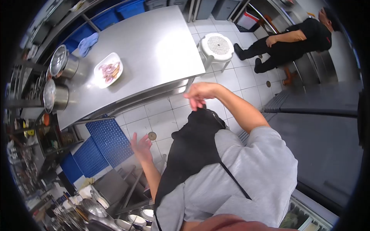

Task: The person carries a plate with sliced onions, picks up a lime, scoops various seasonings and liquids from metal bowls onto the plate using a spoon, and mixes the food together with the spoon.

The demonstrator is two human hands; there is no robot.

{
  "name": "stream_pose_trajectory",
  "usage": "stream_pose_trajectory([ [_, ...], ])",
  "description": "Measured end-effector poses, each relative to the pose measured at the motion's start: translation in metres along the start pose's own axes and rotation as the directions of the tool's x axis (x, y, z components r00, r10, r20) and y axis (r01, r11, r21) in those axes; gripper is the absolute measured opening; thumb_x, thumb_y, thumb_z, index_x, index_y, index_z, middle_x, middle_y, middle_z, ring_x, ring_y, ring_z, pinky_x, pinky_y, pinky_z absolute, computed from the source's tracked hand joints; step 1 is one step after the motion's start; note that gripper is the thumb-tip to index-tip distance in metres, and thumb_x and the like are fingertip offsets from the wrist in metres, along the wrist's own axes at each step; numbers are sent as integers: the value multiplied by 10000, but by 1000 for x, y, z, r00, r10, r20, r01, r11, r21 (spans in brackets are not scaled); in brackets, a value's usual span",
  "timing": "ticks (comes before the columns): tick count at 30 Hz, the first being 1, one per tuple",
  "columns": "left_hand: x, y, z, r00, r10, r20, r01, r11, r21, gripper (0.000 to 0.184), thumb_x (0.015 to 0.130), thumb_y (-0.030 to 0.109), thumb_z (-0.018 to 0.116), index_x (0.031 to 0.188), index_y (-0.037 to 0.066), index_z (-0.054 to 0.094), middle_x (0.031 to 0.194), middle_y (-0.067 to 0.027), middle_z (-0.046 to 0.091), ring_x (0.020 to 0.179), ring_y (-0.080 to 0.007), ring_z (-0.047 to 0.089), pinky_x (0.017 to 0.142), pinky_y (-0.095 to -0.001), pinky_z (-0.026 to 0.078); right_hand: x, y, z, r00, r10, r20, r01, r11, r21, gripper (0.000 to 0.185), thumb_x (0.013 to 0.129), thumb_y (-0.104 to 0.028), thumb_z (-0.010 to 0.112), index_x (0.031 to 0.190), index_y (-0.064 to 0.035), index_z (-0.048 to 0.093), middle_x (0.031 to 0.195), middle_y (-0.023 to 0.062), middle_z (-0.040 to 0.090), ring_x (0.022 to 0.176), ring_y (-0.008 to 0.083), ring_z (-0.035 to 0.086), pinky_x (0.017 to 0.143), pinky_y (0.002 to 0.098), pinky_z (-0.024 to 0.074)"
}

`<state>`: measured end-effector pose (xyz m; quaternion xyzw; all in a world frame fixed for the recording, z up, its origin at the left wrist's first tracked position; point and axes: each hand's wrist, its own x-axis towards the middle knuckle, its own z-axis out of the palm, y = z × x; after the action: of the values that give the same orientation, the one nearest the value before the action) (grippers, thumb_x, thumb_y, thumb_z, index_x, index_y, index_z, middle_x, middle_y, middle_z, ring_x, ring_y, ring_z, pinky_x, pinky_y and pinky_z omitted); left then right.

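My left hand (142,148) is out over the tiled floor at the lower left, fingers spread and slightly blurred, holding nothing. Near the front of my black apron (190,144) is my right hand (200,94), loosely bent with its fingers apart and nothing visible in it. It is close to the near corner of a steel table (154,46), though I cannot tell if they touch. A white dish (101,82) with sliced red onion (110,72) and some brownish pieces rests on the table.
Two steel pots (70,66) (61,96) and a blue cloth (88,43) are at the table's far end. A white stool (216,47) stands beside it. Another person in black (285,46) is at the upper right. Blue mats (108,140) lie on the floor; ladles (92,208) are lower left.
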<state>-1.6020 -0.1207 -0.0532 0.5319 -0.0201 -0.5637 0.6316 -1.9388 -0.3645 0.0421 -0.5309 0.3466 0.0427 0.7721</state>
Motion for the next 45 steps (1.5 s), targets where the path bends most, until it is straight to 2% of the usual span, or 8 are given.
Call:
stream_pose_trajectory([
  [4, 20, 7, 106, 923, 17, 384, -124, 959, 256, 654, 985, 513, 453, 1395, 4, 463, 790, -138, 684, 553, -112, 559, 480, -248, 434, -59, 93, -48, 912, 309, -270, -308, 950, 46, 404, 910, -275, 547, 755, 62, 706, 729, 132, 716, 553, 160, 622, 454, 294, 476],
  [10, 91, -28, 291, 599, 664, 447, -793, 413, 448, 544, 922, 217, 611, 1391, -16, 464, 1214, -158, 566, 981, -191, 546, 827, -286, 464, -97, 208, -159, 803, 353, -481, -547, 756, -359, 298, 764, -217, 559, 640, -7, 732, 631, 119, 699, 516, 206, 653, 536, 322, 549],
  [13, 124, -48, 319, 572, 757, 316, -644, 177, 744, 593, 844, 157, 673, 1386, 18, 477, 1289, -162, 488, 1128, -255, 498, 900, -349, 457, -115, 306, -251, 915, 135, -381, -322, 814, -483, 339, 784, -254, 587, 559, -16, 673, 523, 104, 637, 469, 189, 614, 455, 344, 477],
  [14, 128, -54, 323, 508, 806, 305, -622, 97, 777, 618, 821, 179, 689, 1382, 27, 481, 1277, -174, 498, 1140, -290, 502, 931, -379, 452, -128, 313, -264, 760, 345, -552, -466, 880, -91, 404, 811, -279, 592, 504, -17, 616, 468, 100, 582, 404, 177, 551, 413, 352, 421],
  [17, 124, -56, 345, 421, 830, 367, -427, -175, 887, 662, 773, 228, 719, 1369, 48, 492, 1269, -209, 503, 1167, -368, 500, 981, -432, 444, -179, 349, -330, 666, 438, -604, -501, 862, 73, 432, 823, -271, 601, 465, -31, 575, 409, 96, 503, 326, 182, 459, 344, 349, 340],
  [23, 120, -54, 353, 472, 835, 282, -348, -118, 930, 669, 786, 213, 710, 1397, 79, 471, 1254, -203, 516, 1154, -360, 516, 963, -431, 456, -210, 334, -397, 404, 657, -636, -630, 704, 328, 316, 817, -154, 649, 542, -63, 524, 466, 62, 479, 359, 146, 397, 329, 313, 259],
  [34, 119, -54, 350, 462, 852, 245, -334, -89, 938, 643, 786, 204, 698, 1377, 74, 480, 1233, -201, 537, 1123, -368, 537, 948, -428, 461, -60, 218, -365, 833, 122, -540, -320, 902, -289, 180, 626, -55, 725, 597, -71, 548, 535, 15, 514, 481, 153, 471, 470, 323, 377],
  [45, 124, -54, 341, 447, 870, 207, -382, -23, 924, 615, 795, 215, 695, 1361, 73, 502, 1252, -183, 546, 1122, -366, 537, 947, -440, 458, -82, 288, -412, 819, 76, -569, -458, 685, -567, 283, 835, -88, 627, 573, -25, 545, 513, 91, 570, 360, 165, 470, 334, 344, 361],
])
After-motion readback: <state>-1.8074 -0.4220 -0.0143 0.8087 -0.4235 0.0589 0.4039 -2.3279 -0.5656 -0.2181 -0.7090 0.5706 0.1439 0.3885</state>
